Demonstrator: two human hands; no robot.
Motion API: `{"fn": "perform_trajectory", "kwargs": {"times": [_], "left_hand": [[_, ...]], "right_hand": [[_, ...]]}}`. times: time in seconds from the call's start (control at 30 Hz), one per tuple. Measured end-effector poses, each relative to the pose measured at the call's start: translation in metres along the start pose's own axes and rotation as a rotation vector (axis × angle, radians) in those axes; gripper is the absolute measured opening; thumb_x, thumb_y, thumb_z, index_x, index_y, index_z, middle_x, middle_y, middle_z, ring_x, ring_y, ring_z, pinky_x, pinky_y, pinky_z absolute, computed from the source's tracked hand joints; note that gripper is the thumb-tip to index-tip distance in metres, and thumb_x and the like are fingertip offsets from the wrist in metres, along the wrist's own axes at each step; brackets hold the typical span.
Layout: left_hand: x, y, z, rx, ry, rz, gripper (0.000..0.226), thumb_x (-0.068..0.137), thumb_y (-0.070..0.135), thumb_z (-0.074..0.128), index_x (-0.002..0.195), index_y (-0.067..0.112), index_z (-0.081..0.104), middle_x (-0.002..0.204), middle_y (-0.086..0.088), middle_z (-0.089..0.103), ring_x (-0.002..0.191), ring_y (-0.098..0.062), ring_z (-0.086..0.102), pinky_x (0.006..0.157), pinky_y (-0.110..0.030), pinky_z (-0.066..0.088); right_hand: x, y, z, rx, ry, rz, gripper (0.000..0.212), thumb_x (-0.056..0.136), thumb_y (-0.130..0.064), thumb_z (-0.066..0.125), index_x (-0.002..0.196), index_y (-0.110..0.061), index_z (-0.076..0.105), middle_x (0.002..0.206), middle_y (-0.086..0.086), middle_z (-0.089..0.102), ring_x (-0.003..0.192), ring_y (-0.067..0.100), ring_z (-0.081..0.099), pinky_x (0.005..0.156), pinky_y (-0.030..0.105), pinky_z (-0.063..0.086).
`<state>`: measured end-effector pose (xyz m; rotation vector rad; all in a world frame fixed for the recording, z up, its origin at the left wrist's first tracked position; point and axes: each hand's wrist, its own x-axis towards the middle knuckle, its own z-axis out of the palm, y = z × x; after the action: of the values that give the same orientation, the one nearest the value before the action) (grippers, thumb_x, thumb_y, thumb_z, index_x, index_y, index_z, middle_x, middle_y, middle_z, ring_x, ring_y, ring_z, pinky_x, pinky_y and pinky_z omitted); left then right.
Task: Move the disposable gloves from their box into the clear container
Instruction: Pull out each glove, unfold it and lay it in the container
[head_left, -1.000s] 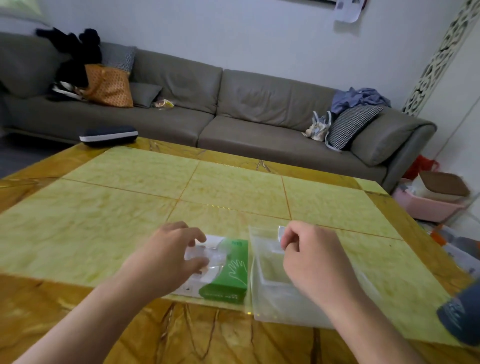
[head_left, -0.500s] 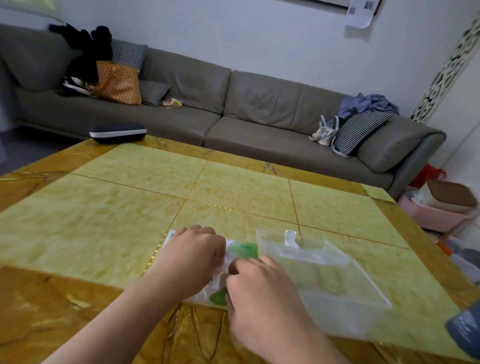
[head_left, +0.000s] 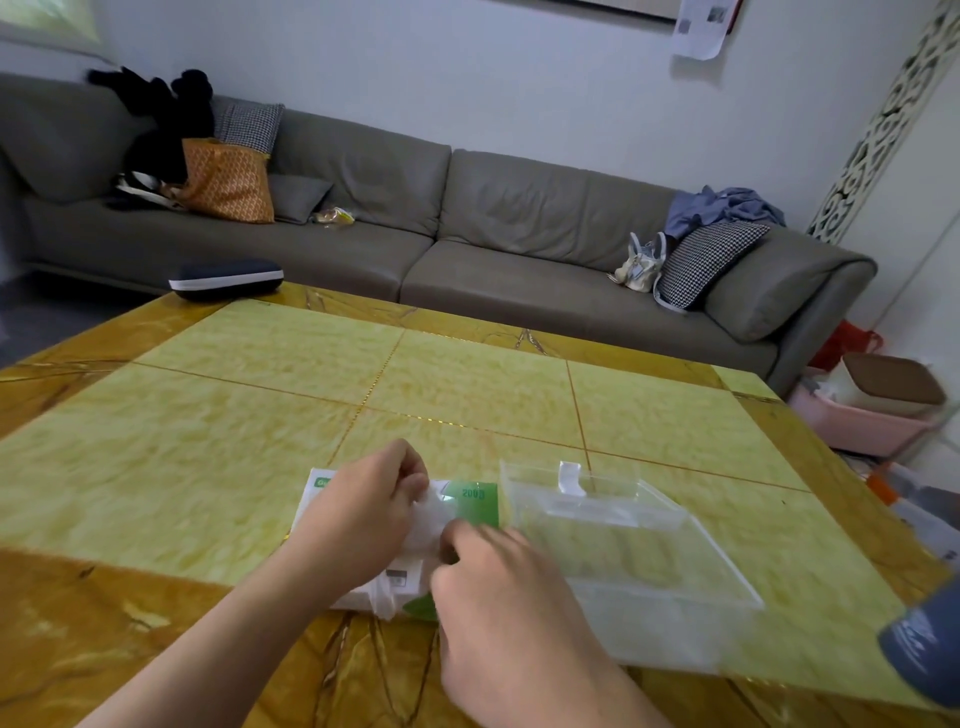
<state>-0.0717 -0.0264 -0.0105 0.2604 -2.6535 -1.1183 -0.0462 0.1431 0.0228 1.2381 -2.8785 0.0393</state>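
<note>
table (head_left: 467, 395): yellow-green marble; grey sofa (head_left: 519, 249) behind; pink bin (head_left: 862, 426) right

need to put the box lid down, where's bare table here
Bare: the whole far half of the table, between the dark case and the sofa-side edge. Crowded: the near edge, with both hands, the glove box and the clear container.

Both hands cover most of the glove box (head_left: 470, 501). The grey object (head_left: 922, 654) at the right edge is cut off and blurred.
</note>
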Motion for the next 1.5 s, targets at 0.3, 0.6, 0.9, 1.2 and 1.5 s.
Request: {"fn": "perform_trajectory", "kwargs": {"times": [0.3,0.6,0.9,1.2,1.5], "left_hand": [[-0.003,-0.004,-0.011,0.2,-0.189,0.119,0.014,0.086,0.043,0.07,0.08,0.039,0.058,0.084,0.016,0.062,0.078,-0.002,0.058,0.069,-0.024,0.051],[-0.007,-0.001,-0.005,0.306,-0.045,0.162,0.018,0.089,0.025,0.068,0.073,0.034,0.065,0.072,0.021,0.066,0.072,0.0,0.063,0.063,-0.024,0.053],[-0.007,0.008,-0.013,-0.004,0.047,0.099,0.017,0.09,0.022,0.078,0.077,0.033,0.075,0.072,0.025,0.07,0.073,0.001,0.066,0.068,-0.026,0.057],[-0.009,0.003,-0.025,0.108,-0.168,0.096,0.008,0.089,0.04,0.077,0.091,0.038,0.07,0.087,0.021,0.07,0.086,0.004,0.063,0.078,-0.019,0.052],[-0.011,0.011,-0.033,-0.122,-0.09,0.116,0.016,0.094,0.031,0.074,0.079,0.029,0.076,0.077,0.009,0.075,0.077,-0.017,0.071,0.079,-0.042,0.059]], "right_hand": [[0.007,-0.005,0.003,-0.023,-0.032,0.022,0.046,0.097,0.005,0.046,0.143,0.0,0.046,0.13,0.02,0.049,0.12,0.042,0.046,0.098,0.046,0.037],[0.015,-0.012,0.019,0.024,-0.011,0.122,0.033,0.094,-0.001,0.059,0.126,0.0,0.051,0.11,0.017,0.053,0.1,0.039,0.06,0.071,0.04,0.036],[0.009,-0.009,0.016,0.151,-0.035,0.163,0.024,0.106,-0.005,0.041,0.124,-0.001,0.057,0.129,0.017,0.055,0.118,0.038,0.056,0.092,0.043,0.046],[0.014,-0.005,0.022,-0.069,-0.015,0.117,0.042,0.097,0.007,0.051,0.138,0.005,0.058,0.122,0.018,0.05,0.114,0.041,0.057,0.087,0.048,0.05],[0.019,-0.013,0.013,-0.075,-0.081,0.151,0.028,0.053,-0.006,0.091,0.078,-0.007,0.077,0.084,0.007,0.061,0.066,0.027,0.065,0.051,0.03,0.029]]}}
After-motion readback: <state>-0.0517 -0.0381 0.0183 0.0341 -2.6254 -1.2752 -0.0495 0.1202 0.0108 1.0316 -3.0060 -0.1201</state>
